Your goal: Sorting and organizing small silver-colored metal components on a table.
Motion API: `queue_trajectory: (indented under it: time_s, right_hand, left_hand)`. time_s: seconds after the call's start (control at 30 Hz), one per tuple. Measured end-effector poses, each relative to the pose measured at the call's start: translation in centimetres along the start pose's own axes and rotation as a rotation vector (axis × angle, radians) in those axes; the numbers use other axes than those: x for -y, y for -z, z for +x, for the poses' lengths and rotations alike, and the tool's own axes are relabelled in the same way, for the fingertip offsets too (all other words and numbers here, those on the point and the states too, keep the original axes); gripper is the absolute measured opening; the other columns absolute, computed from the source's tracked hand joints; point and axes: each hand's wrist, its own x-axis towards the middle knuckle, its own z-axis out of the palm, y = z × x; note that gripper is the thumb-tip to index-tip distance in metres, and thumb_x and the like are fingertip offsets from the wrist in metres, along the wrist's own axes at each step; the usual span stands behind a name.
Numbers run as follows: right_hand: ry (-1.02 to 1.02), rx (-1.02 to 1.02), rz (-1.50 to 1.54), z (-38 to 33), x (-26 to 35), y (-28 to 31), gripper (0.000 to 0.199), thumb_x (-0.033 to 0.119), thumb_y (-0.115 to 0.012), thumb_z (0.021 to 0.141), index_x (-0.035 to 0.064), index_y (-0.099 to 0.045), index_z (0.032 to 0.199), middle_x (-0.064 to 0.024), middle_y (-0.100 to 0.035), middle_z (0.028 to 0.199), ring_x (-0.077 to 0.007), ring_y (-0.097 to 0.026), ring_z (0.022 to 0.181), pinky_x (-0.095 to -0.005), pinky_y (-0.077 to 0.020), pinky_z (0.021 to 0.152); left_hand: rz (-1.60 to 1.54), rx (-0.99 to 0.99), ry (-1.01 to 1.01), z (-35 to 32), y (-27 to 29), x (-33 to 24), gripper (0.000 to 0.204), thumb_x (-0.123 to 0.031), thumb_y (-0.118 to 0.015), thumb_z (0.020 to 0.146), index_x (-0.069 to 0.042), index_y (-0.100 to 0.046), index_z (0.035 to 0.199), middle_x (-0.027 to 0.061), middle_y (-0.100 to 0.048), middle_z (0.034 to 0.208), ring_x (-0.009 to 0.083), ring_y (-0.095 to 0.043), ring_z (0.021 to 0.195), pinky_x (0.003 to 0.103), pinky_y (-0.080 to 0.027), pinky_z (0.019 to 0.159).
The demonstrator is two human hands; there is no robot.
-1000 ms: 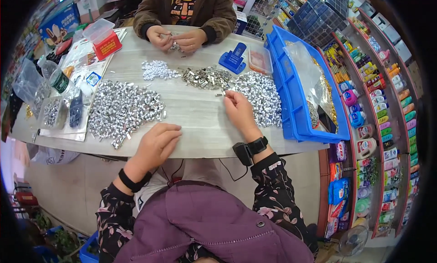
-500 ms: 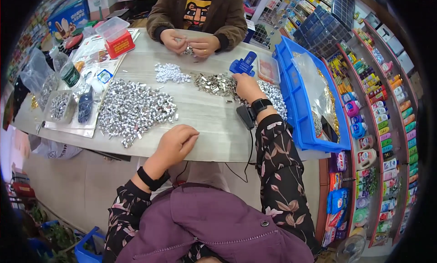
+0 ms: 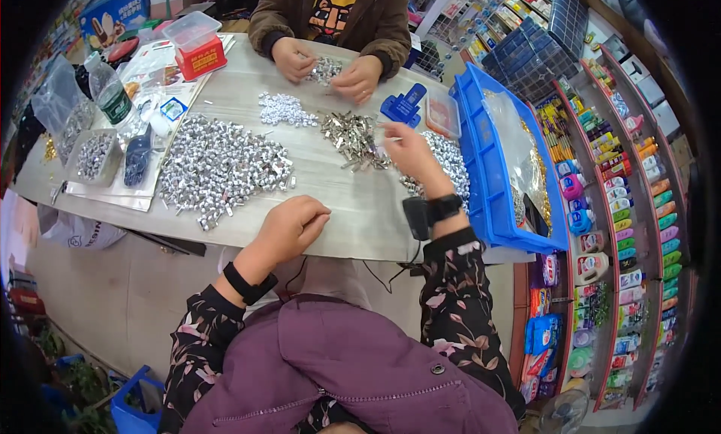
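Note:
My left hand [image 3: 291, 225] rests at the table's near edge with its fingers curled closed; whether anything lies inside is hidden. Beyond it to the left spreads a large heap of small white-and-silver pieces [image 3: 221, 163]. My right hand [image 3: 413, 152] is over the right part of the table, its fingertips pinched together beside a pile of flat silver metal pieces [image 3: 351, 139]; anything between the fingertips is too small to make out. Partly behind my right hand and wrist lies another heap of small whitish pieces [image 3: 451, 163]. Small white pieces [image 3: 285, 109] form a pile near the middle.
A blue crate [image 3: 488, 178] with bagged gold pieces stands right, beside a clear tub [image 3: 443, 117] and a blue clip-like holder [image 3: 402, 105]. Across the table, a co-worker's hands [image 3: 357, 79] flank another small pile. A bottle [image 3: 114, 102], red box [image 3: 201, 57] and clear container [image 3: 96, 156] stand left.
My right hand has drawn back from the metal pile, which now shows more fully. My left hand stays curled in nearly the same place. The co-worker's hands have moved apart, uncovering a small pile.

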Motion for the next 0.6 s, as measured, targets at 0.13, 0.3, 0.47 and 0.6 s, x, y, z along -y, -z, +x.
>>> queue_trajectory:
  time_s: [0.13,0.3,0.47,0.6]
  right_hand:
    - [-0.177,-0.198,0.212,-3.8,-0.9,3.4,0.028,0.012,-0.061,0.079,0.0019,-0.061,0.105,-0.0129,-0.064,0.092,-0.0189,-0.062,0.082,-0.0280,-0.0481,0.072]
    - [-0.177,-0.093,0.038,-4.7,-0.1,2.9,0.025,0.010,-0.060,0.079,0.0030,-0.062,0.102,-0.0124,-0.064,0.092,-0.0212,-0.062,0.081,-0.0288,-0.0488,0.072]
    - [-0.019,-0.002,-0.415,-3.6,1.8,0.7,0.026,0.010,-0.056,0.076,0.0044,-0.063,0.100,-0.0141,-0.063,0.094,-0.0297,-0.061,0.082,-0.0364,-0.0496,0.075]
    - [-0.035,0.051,-0.494,-2.8,2.8,-0.9,0.029,0.010,-0.054,0.074,0.0050,-0.063,0.100,-0.0155,-0.062,0.096,-0.0337,-0.060,0.084,-0.0416,-0.0488,0.076]
  left_hand:
    - [-0.003,0.004,-0.005,0.2,-0.1,-0.2,0.008,-0.008,-0.060,0.080,-0.003,-0.061,0.086,0.0117,-0.060,0.082,0.0278,-0.058,0.073,0.033,-0.046,0.064]
    - [0.016,0.010,0.027,0.2,0.2,0.1,0.007,-0.010,-0.059,0.080,-0.004,-0.061,0.084,0.0104,-0.060,0.079,0.0275,-0.059,0.074,0.034,-0.046,0.064]
    - [0.021,0.025,0.027,0.2,-0.4,0.0,0.008,-0.008,-0.059,0.080,-0.003,-0.061,0.085,0.0111,-0.060,0.081,0.0266,-0.058,0.074,0.032,-0.046,0.064]
    - [0.018,0.038,0.039,0.2,-0.2,-0.1,0.008,-0.007,-0.059,0.080,-0.002,-0.061,0.086,0.0115,-0.060,0.082,0.0259,-0.058,0.074,0.031,-0.046,0.064]
